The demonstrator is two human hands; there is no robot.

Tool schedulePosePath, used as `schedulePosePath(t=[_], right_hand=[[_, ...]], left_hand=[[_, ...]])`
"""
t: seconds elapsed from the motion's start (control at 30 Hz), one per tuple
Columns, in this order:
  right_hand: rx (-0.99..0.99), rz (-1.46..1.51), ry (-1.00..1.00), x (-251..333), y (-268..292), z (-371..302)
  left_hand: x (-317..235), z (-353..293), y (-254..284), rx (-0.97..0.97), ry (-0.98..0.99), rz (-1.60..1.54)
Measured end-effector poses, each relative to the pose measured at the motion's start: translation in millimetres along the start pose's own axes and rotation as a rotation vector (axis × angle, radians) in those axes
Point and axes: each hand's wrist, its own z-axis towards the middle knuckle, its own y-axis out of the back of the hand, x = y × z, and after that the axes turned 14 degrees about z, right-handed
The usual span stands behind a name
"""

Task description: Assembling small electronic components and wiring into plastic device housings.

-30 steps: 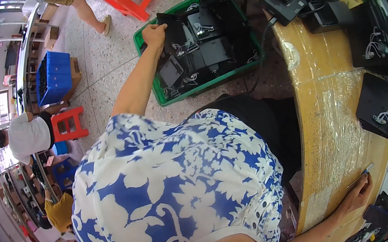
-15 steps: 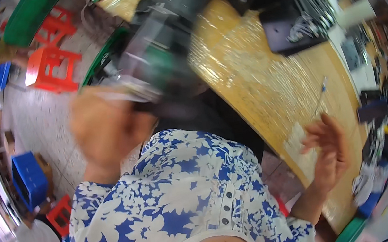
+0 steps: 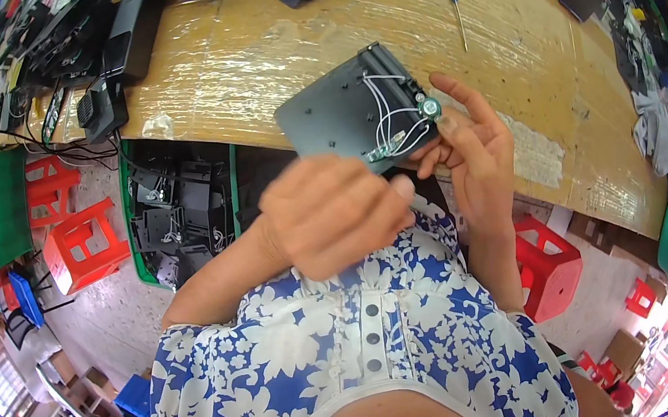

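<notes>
A black plastic panel (image 3: 330,116) is held tilted in front of me, overlapping the near edge of the wrapped table. White wires (image 3: 378,110) run across its inner face to a round green circuit board (image 3: 429,107) at its right corner and a small green board (image 3: 381,152) at its near edge. My right hand (image 3: 478,147) grips that right corner, thumb by the round board and fingers partly beneath the panel. My left hand (image 3: 335,213), slightly blurred, is closed in front of the panel's near left edge; anything inside it is hidden.
A screwdriver (image 3: 456,11) lies on the plastic-wrapped table (image 3: 208,82). Below its near edge at left, a green crate (image 3: 136,226) holds black parts. Black housings (image 3: 134,36) crowd the far left. Red stools (image 3: 86,245) stand on the floor.
My view has turned rightward from the crate to the table. My left hand has come in from the left. My right hand, earlier raised without anything in it, now grips the panel.
</notes>
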Motion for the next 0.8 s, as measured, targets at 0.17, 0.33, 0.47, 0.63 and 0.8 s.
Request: schedulePosePath(t=[0.17, 0.33, 0.47, 0.63, 0.8], right_hand=[[-0.037, -0.092, 0.100, 6.2, 2.6, 3.5], [-0.023, -0.051, 0.138, 11.9, -6.0, 1.1], [0.017, -0.072, 0.092, 19.8, -6.9, -4.6], [-0.004, -0.847, 0.810, 17.6, -0.4, 10.3], [0.313, -1.037, 0.916, 13.2, -24.4, 15.1]], left_hand=[[39.4, 11.2, -9.8, 0.036, 0.515, -0.007], [61.3, 33.1, 9.2, 0.387, 1.298, -0.881], [52.4, 30.1, 2.2, 0.571, 1.293, -1.432], [38.6, 26.0, -3.3, 0.435, 1.307, -1.209], [28.5, 20.6, -6.0, 0.385, 1.310, -1.124]])
